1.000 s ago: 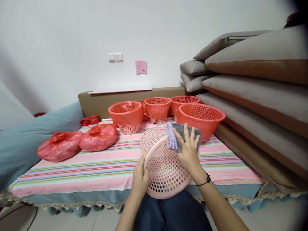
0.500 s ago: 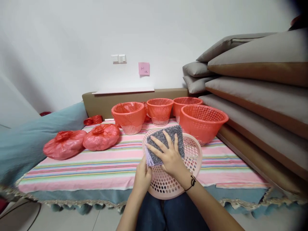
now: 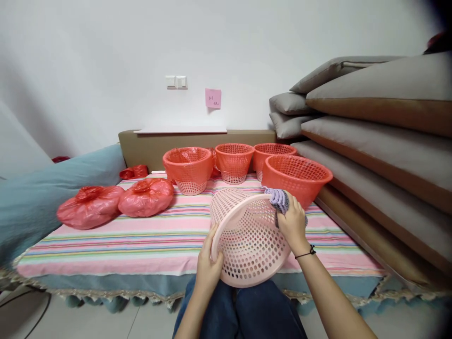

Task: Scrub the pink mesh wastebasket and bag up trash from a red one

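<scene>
A pale pink plastic basket [image 3: 254, 256] with a mesh of holes is tipped on its side, its mouth turned toward me above my knees. My left hand [image 3: 209, 261] grips its rim at the left, thumb inside and fingers outside. At the upper right of the rim, my right hand [image 3: 293, 221] is closed around a purple and grey cleaning cloth [image 3: 278, 200], which is bunched up and pressed against the rim. Part of the cloth is hidden under the fingers.
Several red-rimmed baskets [image 3: 235, 157] stand at the back, one big red basket [image 3: 296, 176] just behind my right hand. Two tied red plastic bags [image 3: 90, 207] lie on the striped cloth [image 3: 116, 249] at the left. Grey-brown cushions [image 3: 381, 136] are stacked at the right.
My right hand, spread flat on the cloth over the basket before, has moved right and wraps the cloth over the rim. The basket's mouth has turned toward me; my left hand now clasps its rim.
</scene>
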Demonstrator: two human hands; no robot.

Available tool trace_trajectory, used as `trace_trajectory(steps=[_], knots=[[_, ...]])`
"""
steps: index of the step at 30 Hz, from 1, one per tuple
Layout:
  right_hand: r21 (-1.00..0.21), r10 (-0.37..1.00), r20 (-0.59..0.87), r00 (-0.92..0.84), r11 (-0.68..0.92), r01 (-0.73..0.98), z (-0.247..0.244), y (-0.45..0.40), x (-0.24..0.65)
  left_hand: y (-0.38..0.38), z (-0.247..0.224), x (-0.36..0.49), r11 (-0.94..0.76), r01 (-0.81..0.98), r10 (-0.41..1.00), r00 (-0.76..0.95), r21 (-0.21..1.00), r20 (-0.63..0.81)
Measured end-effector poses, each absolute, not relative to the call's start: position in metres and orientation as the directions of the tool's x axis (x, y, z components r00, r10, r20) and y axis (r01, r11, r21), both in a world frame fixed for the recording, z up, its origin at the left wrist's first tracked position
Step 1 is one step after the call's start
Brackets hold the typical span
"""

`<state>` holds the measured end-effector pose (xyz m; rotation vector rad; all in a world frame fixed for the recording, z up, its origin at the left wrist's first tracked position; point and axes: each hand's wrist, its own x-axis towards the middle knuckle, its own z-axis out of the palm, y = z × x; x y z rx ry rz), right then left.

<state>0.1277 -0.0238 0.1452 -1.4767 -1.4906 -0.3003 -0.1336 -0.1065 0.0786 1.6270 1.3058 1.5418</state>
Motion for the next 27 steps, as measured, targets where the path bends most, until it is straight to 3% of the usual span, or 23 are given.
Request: trace_trajectory(steps=[4,9,12,15,18,20,24,27], knots=[[-0.615,0.656,0.643,0.396,0.133,0.778,0.133,-0.033,0.131,-0.116,0.035,-0.120,-0.226,0.110,0.920,-0.303,0.968,0.250],[-0.872,0.693,0.352,0.629,-0.002,0.489,0.104,-0.049,0.122,-0.124,0.023,-0.112,-0.260,0.060,0.856,-0.448,0.964,0.259],[-0.946,0.709,0.251,0.659,0.037,0.321,0.084,-0.052,0.116,-0.123,0.036,-0.120,-0.251,0.092,0.831,-0.489,0.964,0.263],[-0.940,0.726,0.322,0.608,0.169,0.297,0.078,-0.046,0.116,-0.117,0.054,-0.134,-0.234,0.182,0.834,-0.467,0.955,0.293],[-0.850,0.698,0.496,0.516,0.272,0.450,0.099,-0.038,0.116,-0.110,0.072,-0.145,-0.282,0.279,0.847,-0.377,0.918,0.375],[-0.726,0.660,0.629,0.411,0.309,0.614,0.127,-0.037,0.109,-0.105,0.085,-0.147,-0.321,0.338,0.858,-0.292,0.884,0.423],[-0.280,0.589,0.804,-0.087,0.502,0.818,0.179,-0.050,0.074,-0.098,0.107,-0.139,-0.388,0.442,0.875,-0.101,0.809,0.474],[0.060,0.445,0.748,-0.493,0.694,0.717,0.191,-0.062,0.044,-0.094,0.118,-0.131,-0.434,0.477,0.857,-0.044,0.764,0.514]])
